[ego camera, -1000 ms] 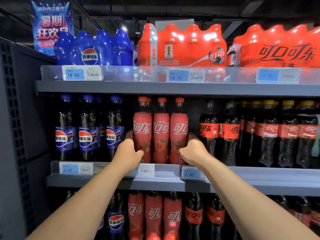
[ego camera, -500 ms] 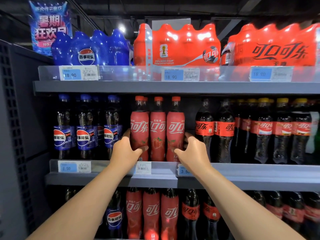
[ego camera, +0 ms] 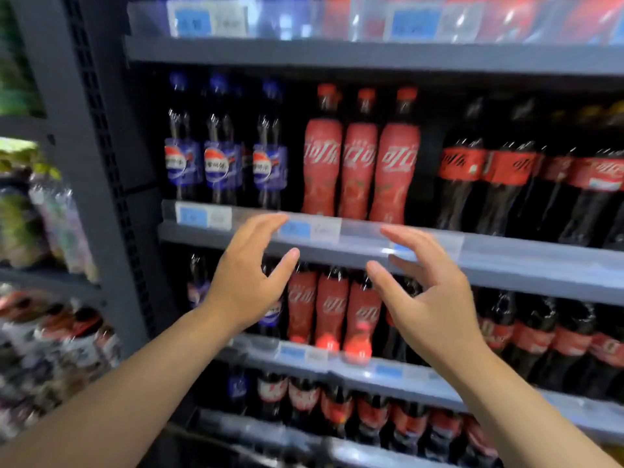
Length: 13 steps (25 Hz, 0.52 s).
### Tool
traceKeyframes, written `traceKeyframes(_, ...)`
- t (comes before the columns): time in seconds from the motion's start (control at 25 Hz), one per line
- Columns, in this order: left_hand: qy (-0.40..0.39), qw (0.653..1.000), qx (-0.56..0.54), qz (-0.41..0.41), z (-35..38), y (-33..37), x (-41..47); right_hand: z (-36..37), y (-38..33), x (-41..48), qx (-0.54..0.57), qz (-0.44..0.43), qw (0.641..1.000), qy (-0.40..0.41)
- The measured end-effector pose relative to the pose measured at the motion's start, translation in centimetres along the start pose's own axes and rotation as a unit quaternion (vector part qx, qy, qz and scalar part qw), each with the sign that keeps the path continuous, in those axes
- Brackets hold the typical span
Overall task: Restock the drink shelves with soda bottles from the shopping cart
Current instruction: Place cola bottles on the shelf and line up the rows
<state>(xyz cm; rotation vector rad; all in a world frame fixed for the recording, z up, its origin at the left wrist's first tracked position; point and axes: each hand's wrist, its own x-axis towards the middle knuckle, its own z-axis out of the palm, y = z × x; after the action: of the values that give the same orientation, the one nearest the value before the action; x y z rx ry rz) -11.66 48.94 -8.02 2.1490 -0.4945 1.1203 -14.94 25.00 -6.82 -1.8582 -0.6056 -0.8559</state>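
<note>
Just before the middle shelf's price rail [ego camera: 506,251], wide-spread fingers [ego camera: 266,222] of left hand [ego camera: 246,278] and right hand [ego camera: 432,298], gripping nothing. Beyond, three red Coca-Cola bottles [ego camera: 359,163] upright in a tight row at the shelf front, Pepsi bottles [ego camera: 223,163] left of them. Seemingly one batch shelved; shopping cart unseen, so remainder impossible to judge

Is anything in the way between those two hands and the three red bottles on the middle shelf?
Only the shelf's clear front rail, low before the red bottles. The left hand and right hand hover open, holding nothing.
</note>
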Motion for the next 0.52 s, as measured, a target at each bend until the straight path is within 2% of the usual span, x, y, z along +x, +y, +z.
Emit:
traceKeyframes(0.2, -0.035, 0.998, -0.011, -0.060, -3.5, -1.4, -13.5, 3.4, -0.9, -10.5, 0.081, -0.019, 0.994, -0.071)
traceKeyframes(0.4, -0.106, 0.970, 0.002, -0.217, -5.3, -4.0, -27.8, 8.5, 1.3, -22.8, 0.124, 0.054, 0.980, -0.147)
traceKeyframes(0.52, -0.166, 0.933, 0.023, -0.317, -5.1, -5.2, -35.1, 10.9, 3.4, -30.0, 0.124, 0.120, 0.970, -0.171)
